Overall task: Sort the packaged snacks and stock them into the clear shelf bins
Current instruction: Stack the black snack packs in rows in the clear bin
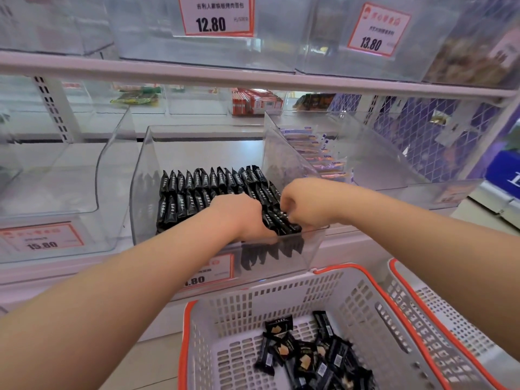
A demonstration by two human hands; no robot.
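At the centre of the middle shelf, a clear bin [140, 175] holds rows of black snack packets [197, 190] standing on edge, two rows running from nine o'clock to three o'clock, with a third, looser row forming along the front wall at about five o'clock; both hands are down inside that front corner. The left hand [239, 215] lies over the packets with its fingers turned down behind the front wall, so I cannot tell whether they are spread or closed; the right hand [304, 204] is curled, its fingers seemingly pinching the tops of a few packets at its nine o'clock side, though the knuckles hide the actual contact. More of the same black packets [306, 358] lie in a loose heap in the white basket [281, 294] at six o'clock, so the stocking looks partly done; a neighbouring bin [374, 153] at two o'clock holds pale packets [315, 150].

To do this step well, the left hand should act as a bookend, bracing the row upright while the right slides its packets in flush against it, labels facing the same way as the back rows; pressing gently toward nine o'clock would close gaps; letting go too early would likely let the front row fan over.
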